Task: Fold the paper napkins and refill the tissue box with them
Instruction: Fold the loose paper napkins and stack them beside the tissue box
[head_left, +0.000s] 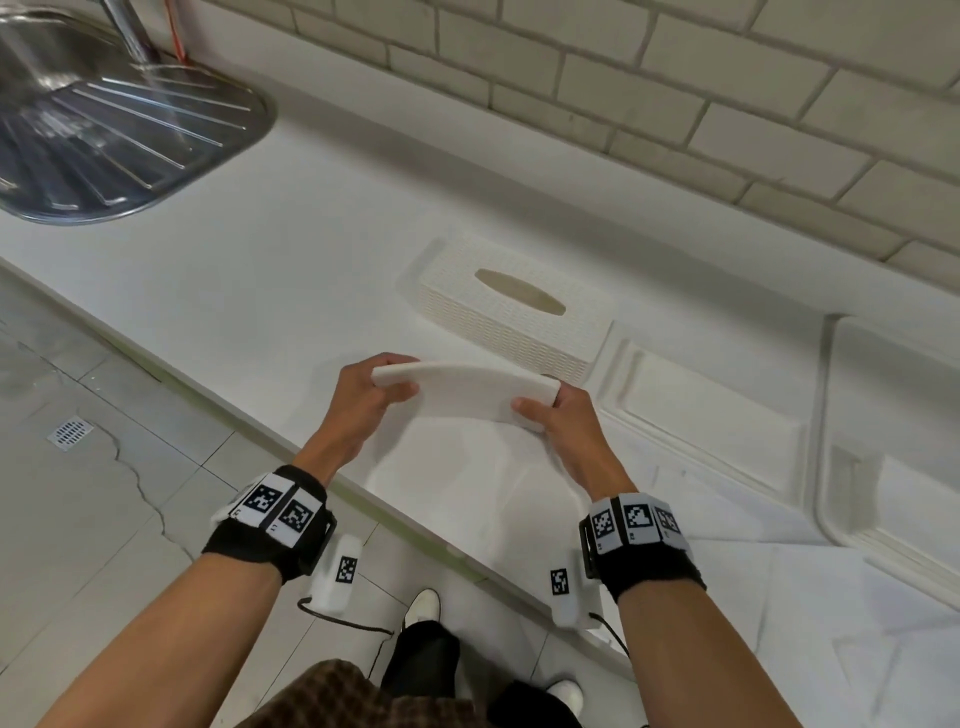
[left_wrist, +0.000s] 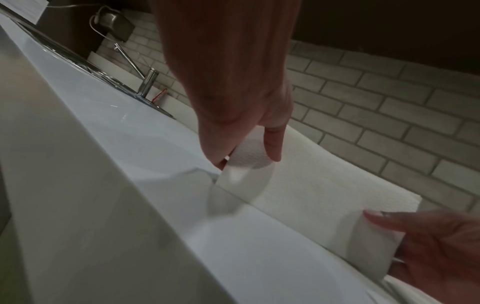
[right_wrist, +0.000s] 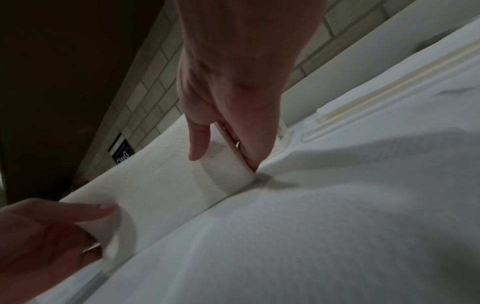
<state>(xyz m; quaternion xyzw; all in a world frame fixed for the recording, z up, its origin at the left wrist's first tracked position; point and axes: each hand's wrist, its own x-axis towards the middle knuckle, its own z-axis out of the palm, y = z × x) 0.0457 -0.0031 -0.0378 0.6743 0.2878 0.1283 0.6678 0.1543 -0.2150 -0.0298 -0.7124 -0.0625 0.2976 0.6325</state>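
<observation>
**Napkin stack held at both ends above the surface**

Presently, at upper left of the head view, a steel sink drainer (head_left: 119, 140) sits in the white surface (head_left: 291, 244). At centre, the left hand (head_left: 363, 400) has its grip closed on the left end of the folded napkin stack (head_left: 467, 389), thumb in front. The right hand (head_left: 566, 421) pinches the right end likewise. Just beyond the stack, centre frame, stands the white tissue box (head_left: 509, 312), slot upward. More napkins (head_left: 805, 597) lie at lower right.
</observation>
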